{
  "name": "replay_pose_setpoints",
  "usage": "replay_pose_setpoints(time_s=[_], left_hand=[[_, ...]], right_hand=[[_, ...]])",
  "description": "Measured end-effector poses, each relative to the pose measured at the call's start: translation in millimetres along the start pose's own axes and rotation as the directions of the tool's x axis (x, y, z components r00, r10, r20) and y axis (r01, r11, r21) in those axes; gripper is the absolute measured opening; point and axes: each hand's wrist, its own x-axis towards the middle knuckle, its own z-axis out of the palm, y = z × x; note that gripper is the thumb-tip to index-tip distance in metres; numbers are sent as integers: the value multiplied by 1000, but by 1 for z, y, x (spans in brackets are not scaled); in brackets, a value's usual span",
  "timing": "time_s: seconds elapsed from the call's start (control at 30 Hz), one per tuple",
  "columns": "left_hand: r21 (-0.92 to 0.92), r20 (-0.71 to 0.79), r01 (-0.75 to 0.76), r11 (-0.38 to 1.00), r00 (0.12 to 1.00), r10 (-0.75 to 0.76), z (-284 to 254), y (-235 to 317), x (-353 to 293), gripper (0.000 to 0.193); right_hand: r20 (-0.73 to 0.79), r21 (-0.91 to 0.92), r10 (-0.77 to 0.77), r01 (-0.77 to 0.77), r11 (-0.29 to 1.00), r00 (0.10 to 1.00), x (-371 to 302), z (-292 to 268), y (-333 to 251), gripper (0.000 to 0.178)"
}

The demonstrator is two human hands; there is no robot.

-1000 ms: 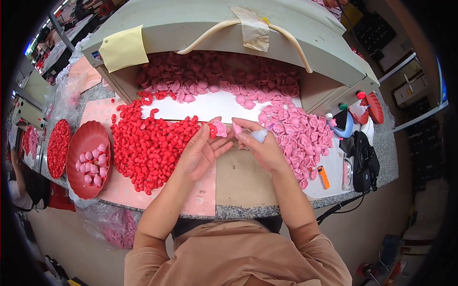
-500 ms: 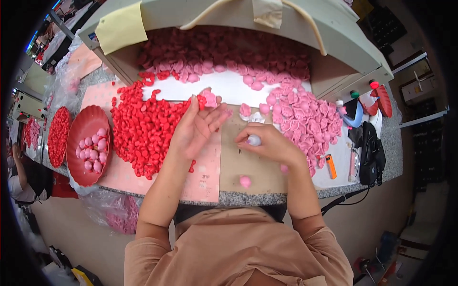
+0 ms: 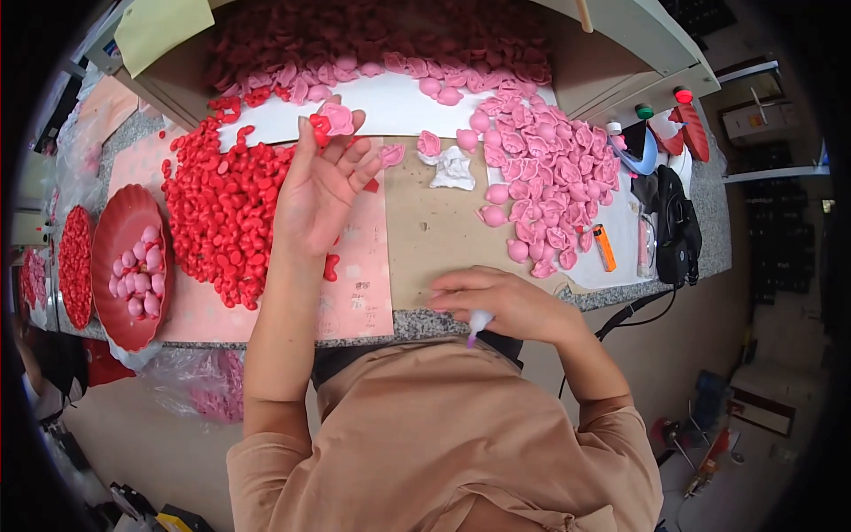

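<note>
My left hand is raised over the red pile, palm up. Its thumb and fingertips pinch a small red bow-shaped piece and a pink cup-shaped piece. Another pink piece shows at the tips of its outer fingers. My right hand is at the table's front edge, curled round a small whitish bottle whose purple tip points down toward my body. Whether its fingertips also touch something, I cannot tell. A heap of red bow-shaped pieces lies to the left, pink cup-shaped pieces to the right.
A red scalloped bowl holds several pink balls. Farther left stands a container of red pieces. A crumpled white tissue, an orange lighter and a black bag lie rightward. A grey box-like housing arches over more pink pieces.
My right hand has moved down toward the front edge, its bottle now tip down. The view has tilted. A pink ball near the front edge no longer shows. The left hand keeps its pieces.
</note>
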Motion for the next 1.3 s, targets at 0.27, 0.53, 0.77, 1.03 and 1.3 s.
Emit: replay_pose_setpoints(time_s=[0.27,0.53,0.77,1.03,1.3], left_hand=[[83,-74,-5,997,997,11,1,-1,0,42],[134,-97,87,987,992,-75,12,-8,-4,44],[147,-65,123,982,991,-114,16,-18,-11,43],[328,-71,118,937,992,-101,9,-27,-4,42],[377,-110,146,915,988,-112,9,-32,-1,41]], right_hand=[[-261,-112,147,-181,977,954,20,6,10,42],[-299,-176,128,-187,966,946,23,11,2,32],[-612,67,39,3,998,790,61,-35,-12,32],[-696,12,-90,137,990,713,101,-35,6,35],[-673,-88,-161,138,987,722,103,-33,25,38]])
